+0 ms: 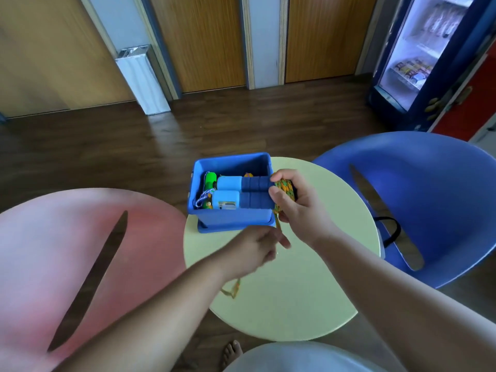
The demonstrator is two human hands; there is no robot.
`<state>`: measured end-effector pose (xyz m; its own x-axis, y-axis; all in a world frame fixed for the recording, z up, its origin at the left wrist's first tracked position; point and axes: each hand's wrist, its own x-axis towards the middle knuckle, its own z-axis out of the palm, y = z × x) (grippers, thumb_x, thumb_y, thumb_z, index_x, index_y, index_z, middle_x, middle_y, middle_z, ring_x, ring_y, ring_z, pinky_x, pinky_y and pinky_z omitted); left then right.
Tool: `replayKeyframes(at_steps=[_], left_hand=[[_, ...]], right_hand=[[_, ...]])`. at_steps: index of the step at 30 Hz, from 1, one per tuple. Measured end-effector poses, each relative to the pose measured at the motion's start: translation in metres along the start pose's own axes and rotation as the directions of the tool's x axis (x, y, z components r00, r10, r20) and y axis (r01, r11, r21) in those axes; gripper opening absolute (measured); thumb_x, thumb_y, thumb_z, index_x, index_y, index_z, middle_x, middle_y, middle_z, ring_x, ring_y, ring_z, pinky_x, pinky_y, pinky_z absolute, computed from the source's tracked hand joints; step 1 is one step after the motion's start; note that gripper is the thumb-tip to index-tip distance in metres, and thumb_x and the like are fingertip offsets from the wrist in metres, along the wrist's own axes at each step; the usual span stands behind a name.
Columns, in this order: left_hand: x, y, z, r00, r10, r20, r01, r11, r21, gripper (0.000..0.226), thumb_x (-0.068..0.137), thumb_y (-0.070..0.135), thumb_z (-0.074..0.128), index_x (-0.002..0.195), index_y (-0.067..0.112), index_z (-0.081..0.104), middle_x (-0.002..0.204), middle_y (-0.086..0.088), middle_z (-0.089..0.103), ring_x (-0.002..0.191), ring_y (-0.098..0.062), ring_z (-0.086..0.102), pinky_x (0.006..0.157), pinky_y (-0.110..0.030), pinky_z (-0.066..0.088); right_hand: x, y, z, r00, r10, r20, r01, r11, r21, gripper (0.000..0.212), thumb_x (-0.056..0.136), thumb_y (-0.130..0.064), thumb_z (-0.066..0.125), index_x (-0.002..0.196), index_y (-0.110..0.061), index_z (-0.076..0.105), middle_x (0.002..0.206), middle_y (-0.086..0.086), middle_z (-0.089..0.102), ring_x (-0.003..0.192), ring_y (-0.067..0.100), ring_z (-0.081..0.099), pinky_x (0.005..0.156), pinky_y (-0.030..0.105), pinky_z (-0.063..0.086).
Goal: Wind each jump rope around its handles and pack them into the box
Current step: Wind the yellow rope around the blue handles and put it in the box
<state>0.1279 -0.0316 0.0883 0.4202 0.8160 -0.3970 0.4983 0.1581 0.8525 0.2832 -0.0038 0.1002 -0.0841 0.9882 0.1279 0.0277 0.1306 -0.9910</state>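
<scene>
Nearest, at the near part of the round counter (295, 304), a slack loop of orange-and-green cord (233, 289) lies loose. It is woven, soft and light, so it will probably flop and slip unless kept taut.

Just beyond it, the left hand (256, 248) is blurred. Its fingers (285, 242) seem curled in a pinch on the cord just below the box's near right corner. That looks the right place to hold: close to the winding, feeding the cord under light tension.

Above, the right hand (295, 208) grips one jump rope (285, 187) by its butt end, with the thumb and fingers wrapped round the turns already wound there. Its two handles (241, 191) lie side by side, pointing left over the open box. They are dark blue with ribbed foam-like grips and pale blue ends, stiff and easy to clamp. The ribbing should keep the coils from sliding. One pale end carries a small window, possibly a counter, so I would avoid squeezing there.

The blue box (230, 218) stands at the far left part of the counter on what looks like its own lid. Inside, on the left, sits one green-handled rope (210, 179) with a white-and-blue cord. A scrap of orange shows further back, and I cannot tell what it is.

Count: one box, two ropes seen, two blue handles and two green ends.
</scene>
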Motion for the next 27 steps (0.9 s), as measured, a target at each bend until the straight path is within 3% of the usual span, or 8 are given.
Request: replayKeyframes(at_steps=[4,9,12,14,16,20,24,27], left_hand=[[-0.018,0.019,0.002,1.0,0.011,0.009,-0.01,0.99,-0.142,0.035,0.112,0.031,0.04,0.092,0.011,0.061,0.057,0.005,0.039,0.05,-0.012,0.028,0.046,-0.025,0.025],[-0.02,0.042,-0.041,0.992,0.01,-0.129,-0.051,0.947,-0.318,0.031,0.109,0.028,0.048,0.086,0.013,0.062,0.057,0.004,0.036,0.045,-0.009,0.022,0.041,-0.02,0.019],[-0.016,0.052,-0.059,0.976,-0.054,-0.212,0.017,0.985,-0.172,0.033,0.107,0.031,0.052,0.082,0.012,0.062,0.055,0.006,0.037,0.042,-0.008,0.021,0.043,-0.022,0.016],[-0.011,0.057,-0.065,0.959,-0.065,-0.277,0.054,0.997,-0.048,0.035,0.104,0.035,0.057,0.079,0.014,0.066,0.051,0.01,0.042,0.039,-0.007,0.026,0.045,-0.022,0.02],[-0.008,0.063,-0.069,0.939,-0.022,-0.342,0.069,0.99,0.126,0.036,0.102,0.04,0.06,0.074,0.019,0.069,0.05,0.013,0.051,0.037,-0.003,0.037,0.047,-0.025,0.027],[-0.003,0.078,-0.07,0.941,0.08,-0.328,0.078,0.895,0.44,0.044,0.104,0.045,0.056,0.068,0.02,0.064,0.063,0.007,0.058,0.057,-0.009,0.05,0.055,-0.029,0.034],[0.005,0.088,-0.073,0.956,0.084,-0.282,0.084,0.841,0.535,0.047,0.104,0.046,0.054,0.064,0.021,0.061,0.06,0.005,0.059,0.055,-0.012,0.051,0.054,-0.029,0.033],[0.01,0.092,-0.078,0.97,0.059,-0.234,0.095,0.799,0.594,0.046,0.102,0.049,0.054,0.072,0.018,0.069,0.071,-0.006,0.069,0.061,-0.018,0.056,0.057,-0.031,0.04]], right_hand=[[-0.002,0.038,-0.003,0.999,0.028,-0.045,-0.033,0.992,-0.124,0.019,0.099,-0.021,0.061,0.101,-0.04,0.061,0.102,-0.001,0.062,0.083,0.011,0.054,0.076,0.034,0.046],[-0.023,0.047,0.004,0.997,-0.073,0.036,0.078,0.983,-0.169,0.015,0.098,-0.048,0.057,0.106,-0.038,0.064,0.097,-0.009,0.064,0.089,0.015,0.058,0.079,0.031,0.045],[-0.03,0.039,0.011,0.991,-0.136,-0.013,0.133,0.979,-0.158,0.029,0.085,-0.065,0.067,0.1,-0.041,0.064,0.096,-0.007,0.063,0.085,0.015,0.059,0.074,0.029,0.047],[-0.031,0.036,0.015,0.983,-0.165,-0.076,0.15,0.973,-0.178,0.026,0.078,-0.054,0.079,0.096,-0.044,0.064,0.096,-0.007,0.064,0.082,0.013,0.059,0.073,0.028,0.048],[-0.031,0.034,0.018,0.977,-0.178,-0.115,0.16,0.976,-0.15,0.019,0.081,-0.042,0.076,0.095,-0.045,0.064,0.095,-0.007,0.064,0.081,0.014,0.059,0.073,0.033,0.048],[-0.034,0.024,0.02,0.972,-0.191,-0.14,0.177,0.979,-0.105,0.018,0.085,-0.034,0.068,0.097,-0.047,0.064,0.097,-0.002,0.064,0.078,0.023,0.06,0.071,0.04,0.053],[-0.031,0.019,0.013,0.974,-0.22,-0.052,0.207,0.96,-0.188,0.026,0.09,-0.02,0.066,0.106,-0.04,0.068,0.096,-0.021,0.064,0.085,0.023,0.058,0.073,0.028,0.05],[-0.025,0.019,0.005,0.988,-0.145,0.046,0.151,0.969,-0.194,0.029,0.091,-0.011,0.065,0.105,-0.035,0.071,0.092,-0.011,0.061,0.081,0.02,0.058,0.067,0.023,0.051]])
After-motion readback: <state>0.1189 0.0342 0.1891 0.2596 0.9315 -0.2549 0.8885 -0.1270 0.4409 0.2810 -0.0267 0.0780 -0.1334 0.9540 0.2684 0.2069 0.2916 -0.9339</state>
